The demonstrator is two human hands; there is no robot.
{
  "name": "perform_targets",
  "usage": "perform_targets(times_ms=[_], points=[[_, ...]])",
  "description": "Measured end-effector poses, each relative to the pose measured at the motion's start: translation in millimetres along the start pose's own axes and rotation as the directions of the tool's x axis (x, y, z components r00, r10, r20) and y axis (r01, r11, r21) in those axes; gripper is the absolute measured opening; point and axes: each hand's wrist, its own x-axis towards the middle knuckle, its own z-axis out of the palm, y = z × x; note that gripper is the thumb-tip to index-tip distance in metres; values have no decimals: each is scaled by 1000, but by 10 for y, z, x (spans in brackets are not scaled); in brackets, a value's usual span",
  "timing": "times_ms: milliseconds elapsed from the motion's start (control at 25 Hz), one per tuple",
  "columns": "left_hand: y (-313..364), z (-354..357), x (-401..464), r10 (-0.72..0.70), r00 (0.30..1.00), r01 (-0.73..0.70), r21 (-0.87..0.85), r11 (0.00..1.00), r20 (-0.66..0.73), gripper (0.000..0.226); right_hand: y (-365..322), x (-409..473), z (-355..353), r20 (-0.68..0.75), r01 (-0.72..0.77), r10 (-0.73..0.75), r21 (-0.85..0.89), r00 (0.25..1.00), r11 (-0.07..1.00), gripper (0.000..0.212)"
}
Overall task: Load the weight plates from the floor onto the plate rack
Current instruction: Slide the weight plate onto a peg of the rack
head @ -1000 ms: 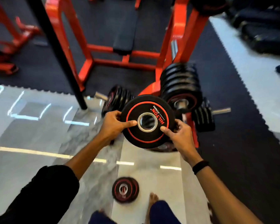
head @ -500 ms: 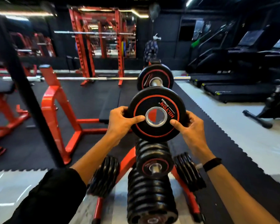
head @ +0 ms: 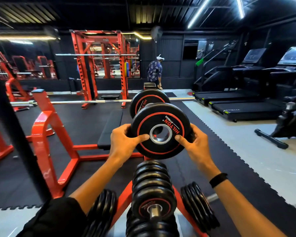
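I hold a black weight plate with a red ring and a steel centre hole upright in front of me. My left hand grips its left edge and my right hand its right edge, thumbs on the face. Directly behind it a similar plate sits on the top peg of the red plate rack. Below my hands, the rack's middle peg carries several black plates. More plates hang on the left side peg and the right side peg.
A red bench frame with a black pad stands left of the rack, behind a black post. A red power rack and a person are farther back. Treadmills line the right wall.
I raised the plate from low near the floor up past the rack's middle peg to the height of the top peg. My view tilted upward from the floor to the room.
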Motion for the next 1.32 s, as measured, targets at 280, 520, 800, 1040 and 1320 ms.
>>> perform_targets(times_ms=[280, 520, 800, 1040, 1320], points=[[-70, -69, 138, 96, 995, -97, -28, 995, -14, 42, 18, 240, 78, 68, 89, -93, 64, 993, 994, 42], [-189, -18, 342, 63, 998, -62, 89, 994, -9, 47, 188, 408, 122, 86, 63, -62, -12, 994, 998, 45], [184, 323, 840, 26, 944, 142, 475, 868, -330, 113, 218, 1083, 435, -227, -186, 92, -435, 970, 881, 94], [-40, 251, 653, 77, 970, 47, 493, 869, -228, 115, 295, 922, 566, -195, -141, 63, -415, 979, 899, 88], [-452, -29, 214, -181, 983, 186, 244, 952, -43, 113, 356, 379, 775, -101, -170, 146, -298, 984, 939, 69]])
